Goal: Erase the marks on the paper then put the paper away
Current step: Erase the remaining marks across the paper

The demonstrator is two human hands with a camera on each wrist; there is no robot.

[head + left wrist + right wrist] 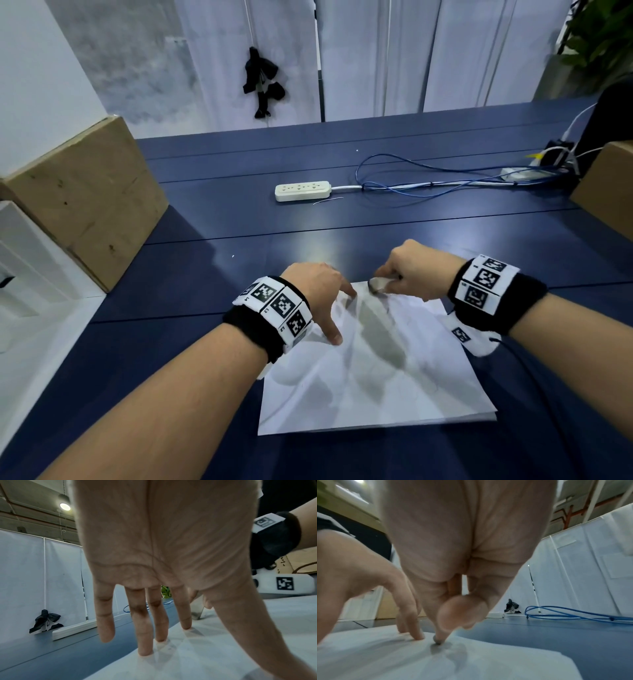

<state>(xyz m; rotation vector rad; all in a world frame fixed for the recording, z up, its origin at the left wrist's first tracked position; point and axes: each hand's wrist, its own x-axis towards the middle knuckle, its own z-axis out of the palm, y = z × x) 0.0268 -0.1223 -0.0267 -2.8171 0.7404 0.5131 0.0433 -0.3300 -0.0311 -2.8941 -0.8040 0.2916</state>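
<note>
Right hand point(416, 270) pinches the eraser point(378, 284) onto the paper point(394, 387); left hand point(317, 286), grip spread, presses it flat.

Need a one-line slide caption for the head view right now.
Left hand pins the paper with spread fingers while the right hand rubs an eraser near its far edge on the blue table.

Both forearms extend forward, bare, each wrist wearing a black band with white coded tags. Left hand point(318, 287): palm down, fingers point(145, 639) straight and spread, tips pressing down, thumb splayed toward the body. Right hand point(416, 270): knuckles up, fingers curled tight, thumb point(452, 616) and fingertips pinched together and pointed downward, just beside the left index finger. Wrists held raised.
</note>
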